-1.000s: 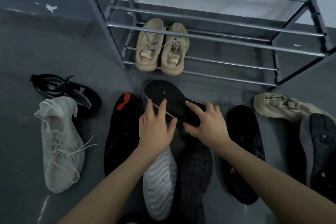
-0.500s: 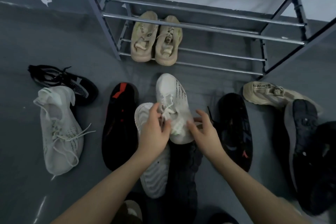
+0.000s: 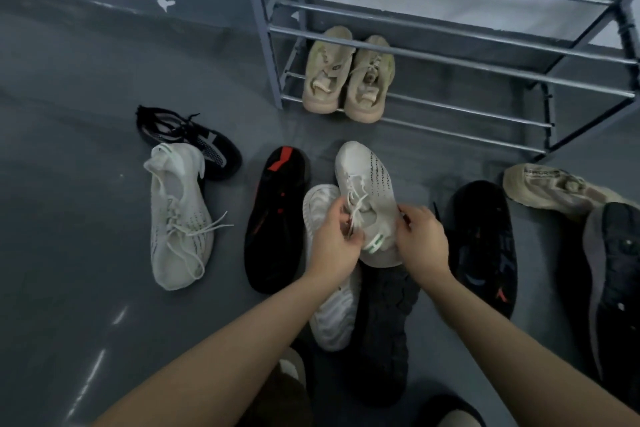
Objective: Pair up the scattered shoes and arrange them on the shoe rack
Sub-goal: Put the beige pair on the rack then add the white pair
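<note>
Holding the white sneaker [image 3: 369,198] upright now, where a second ago its black sole faced you, your left hand [image 3: 334,243] pinches its laces and your right hand [image 3: 420,243] grips its heel, above floor shoes before the shoe rack [image 3: 450,59].

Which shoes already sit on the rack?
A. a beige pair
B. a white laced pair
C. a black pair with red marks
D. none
A: two beige shoes stand side by side on the lowest bars of the rack, while the white shoe is in both hands.
</note>
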`<action>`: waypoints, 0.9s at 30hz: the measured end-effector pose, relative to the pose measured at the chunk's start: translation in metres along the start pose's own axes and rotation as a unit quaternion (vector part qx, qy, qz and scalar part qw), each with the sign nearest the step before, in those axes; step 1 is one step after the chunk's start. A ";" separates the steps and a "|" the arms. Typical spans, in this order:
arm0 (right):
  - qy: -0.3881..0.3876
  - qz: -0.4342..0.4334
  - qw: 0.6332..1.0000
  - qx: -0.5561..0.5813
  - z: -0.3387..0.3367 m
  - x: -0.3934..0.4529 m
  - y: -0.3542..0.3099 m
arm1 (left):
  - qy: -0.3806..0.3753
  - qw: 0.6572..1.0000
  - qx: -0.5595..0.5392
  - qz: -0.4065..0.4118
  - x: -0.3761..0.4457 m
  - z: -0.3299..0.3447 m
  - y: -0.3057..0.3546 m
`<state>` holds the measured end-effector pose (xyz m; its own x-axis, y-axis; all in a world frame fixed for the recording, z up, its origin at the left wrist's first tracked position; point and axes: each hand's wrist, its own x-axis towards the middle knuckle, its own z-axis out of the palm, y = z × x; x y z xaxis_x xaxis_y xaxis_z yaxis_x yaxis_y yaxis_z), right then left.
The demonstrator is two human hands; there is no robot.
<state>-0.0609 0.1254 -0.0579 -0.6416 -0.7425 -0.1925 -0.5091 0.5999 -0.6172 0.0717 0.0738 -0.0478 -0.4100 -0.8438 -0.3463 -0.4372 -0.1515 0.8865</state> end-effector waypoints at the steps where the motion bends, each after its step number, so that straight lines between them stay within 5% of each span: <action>1: 0.009 -0.018 1.000 -0.002 -0.001 -0.004 -0.002 | 0.001 1.000 -0.009 0.004 -0.004 -0.005 0.000; 8: 0.079 -0.134 0.987 0.035 0.002 -0.027 -0.033 | -0.023 0.995 -0.069 0.063 -0.023 -0.051 -0.004; 14: 0.033 -0.205 0.977 0.040 0.042 -0.030 -0.083 | 0.114 0.988 -0.041 0.100 -0.019 -0.116 -0.032; 17: 0.021 -0.221 0.975 0.031 0.065 -0.021 -0.102 | 0.251 0.965 0.068 0.012 -0.006 -0.153 -0.055; 21: 0.007 -0.234 0.972 0.017 0.096 -0.010 -0.121 | 0.305 0.919 0.224 -0.113 0.006 -0.195 -0.086; 27: -0.028 -0.232 0.972 -0.019 0.125 -0.014 -0.123 | 0.296 0.926 0.154 -0.175 0.023 -0.223 -0.106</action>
<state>0.0822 0.0247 -0.0742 -0.3072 -0.9499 0.0581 -0.7580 0.2074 -0.6184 0.2867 -0.0445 -0.0815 0.2705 -0.9192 -0.2863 -0.7051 -0.3916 0.5911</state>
